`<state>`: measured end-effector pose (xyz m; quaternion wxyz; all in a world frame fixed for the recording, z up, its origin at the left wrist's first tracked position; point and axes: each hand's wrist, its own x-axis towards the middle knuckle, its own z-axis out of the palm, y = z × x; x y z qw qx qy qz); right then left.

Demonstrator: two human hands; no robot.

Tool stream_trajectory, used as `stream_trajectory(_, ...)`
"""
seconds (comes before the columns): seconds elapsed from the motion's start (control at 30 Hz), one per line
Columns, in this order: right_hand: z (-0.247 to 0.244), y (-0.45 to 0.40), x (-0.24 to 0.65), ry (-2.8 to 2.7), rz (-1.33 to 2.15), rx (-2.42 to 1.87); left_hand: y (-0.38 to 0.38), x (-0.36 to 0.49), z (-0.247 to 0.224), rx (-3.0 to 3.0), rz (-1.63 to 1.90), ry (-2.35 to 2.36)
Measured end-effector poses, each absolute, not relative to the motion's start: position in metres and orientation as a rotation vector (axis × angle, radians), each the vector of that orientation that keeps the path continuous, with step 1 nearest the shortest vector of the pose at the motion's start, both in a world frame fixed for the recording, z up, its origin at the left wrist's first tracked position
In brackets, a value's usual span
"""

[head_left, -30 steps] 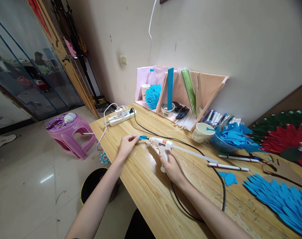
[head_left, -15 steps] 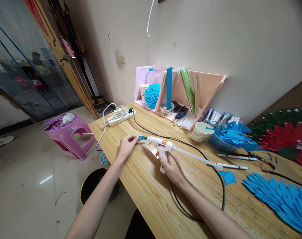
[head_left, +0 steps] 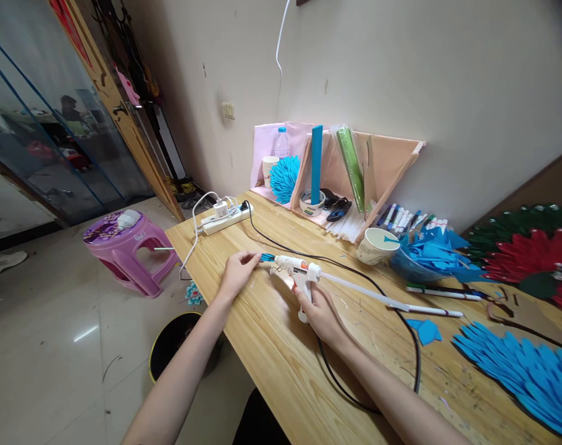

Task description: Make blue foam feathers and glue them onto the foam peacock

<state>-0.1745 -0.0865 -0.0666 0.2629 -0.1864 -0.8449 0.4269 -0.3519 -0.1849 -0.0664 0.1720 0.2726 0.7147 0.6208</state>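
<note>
My right hand (head_left: 322,312) is wrapped round the grip of a white hot glue gun (head_left: 293,269). A long clear glue stick (head_left: 359,289) sticks out of its back end, slanting to the right. The fingers of my left hand (head_left: 238,272) pinch a small blue petal-like piece (head_left: 267,258), whose held end they hide. The gun's nozzle points left and sits right by this piece; whether the two touch I cannot tell. From the gun a black cord (head_left: 378,281) loops over the wooden table (head_left: 257,346).
A white power strip (head_left: 228,219) lies at the far left. Along the back and right are a paper cup (head_left: 377,245), a bowl of blue scraps (head_left: 417,266), markers (head_left: 408,219) and a blue petalled piece (head_left: 517,371). A black bin (head_left: 163,349) and pink stool (head_left: 137,247) flank the table.
Both hands keep their holds and places almost unchanged. The glue stick's free end sits slightly further left, and the whole view has shifted a little.
</note>
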Motion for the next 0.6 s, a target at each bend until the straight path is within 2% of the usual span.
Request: stream_trajectory(0.6, -0.0653, -0.0857, -0.1739, -2.308, 1.153, -0.541, -0.1849, -0.3515, -0.0660, 0.777, 1.751, 2.009)
